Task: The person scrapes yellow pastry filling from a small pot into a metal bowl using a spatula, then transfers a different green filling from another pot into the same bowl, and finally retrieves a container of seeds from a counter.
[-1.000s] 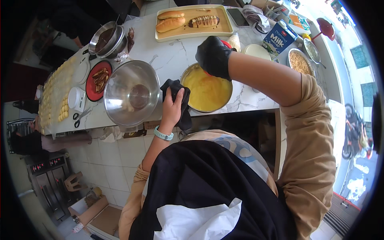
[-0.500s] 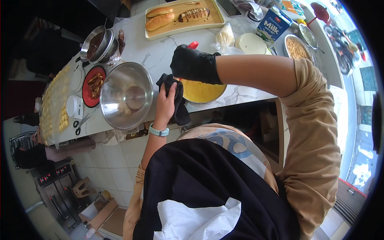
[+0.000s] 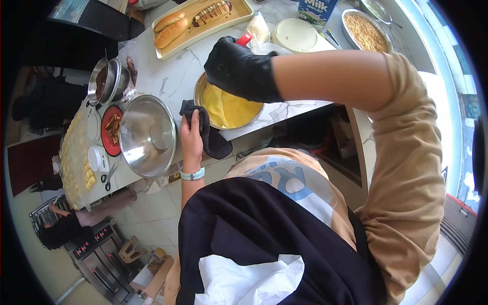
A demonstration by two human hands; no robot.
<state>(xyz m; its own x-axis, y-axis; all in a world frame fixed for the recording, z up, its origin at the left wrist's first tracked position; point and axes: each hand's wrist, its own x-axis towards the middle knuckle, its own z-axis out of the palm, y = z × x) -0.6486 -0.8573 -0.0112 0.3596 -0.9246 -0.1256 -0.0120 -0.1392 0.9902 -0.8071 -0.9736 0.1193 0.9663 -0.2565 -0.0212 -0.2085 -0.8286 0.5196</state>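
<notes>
My right hand [image 3: 239,71], in a black glove, is closed around a red handle [image 3: 244,39] whose end sticks up past the fingers. The tool's working end is hidden behind the glove, so its kind does not show. Below that hand sits a round metal pan [image 3: 257,115] of thick yellow mixture [image 3: 223,108], its surface folded and ridged. At the pan's left rim, my bare left hand [image 3: 191,140] grips a black cloth [image 3: 216,145] pressed against the side. The cloth's lower end hangs over the counter edge.
A large steel bowl [image 3: 137,127] stands left of the pan, beside a red plate [image 3: 108,133] and scissors [image 3: 105,179]. Beyond lie a tray [image 3: 243,19] of buns, a piping bag [image 3: 257,29], a pale round lid [image 3: 295,34] and a bowl of crumbs [image 3: 365,31].
The whole view has shifted and turned a little. More of the yellow mixture shows, and its surface has become folded and ridged. Both hands keep their grips.
</notes>
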